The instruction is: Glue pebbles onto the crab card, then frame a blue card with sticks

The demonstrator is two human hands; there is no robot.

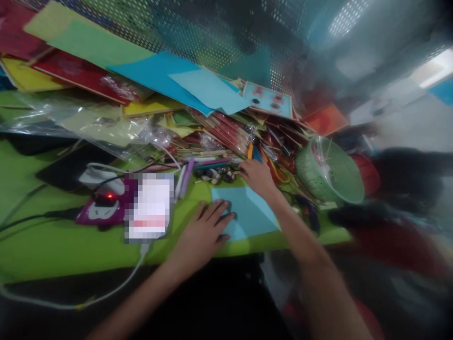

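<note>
A sheet of light blue paper (253, 215) lies on the green tabletop. My left hand (208, 226) rests palm down at the paper's left edge, its fingers apart and holding nothing. Beyond the sheet, my right hand (257, 175) reaches to a small heap of dark and pale pebble-like pieces (217, 175). Its fingers are bent together at the heap's right end; whatever may be between them is hidden. Behind the heap lie coloured pens (212, 163) and thin wooden sticks (230, 132). A purple pen (187, 177) leans left of the pebble-like pieces.
A phone (150, 208) with a lit, blurred screen and a white cable (132, 274) is at left, beside a purple power strip (116, 200). A green bowl (304, 163) stands at right. Coloured sheets (148, 75) and plastic wrap (116, 127) pile up at the back.
</note>
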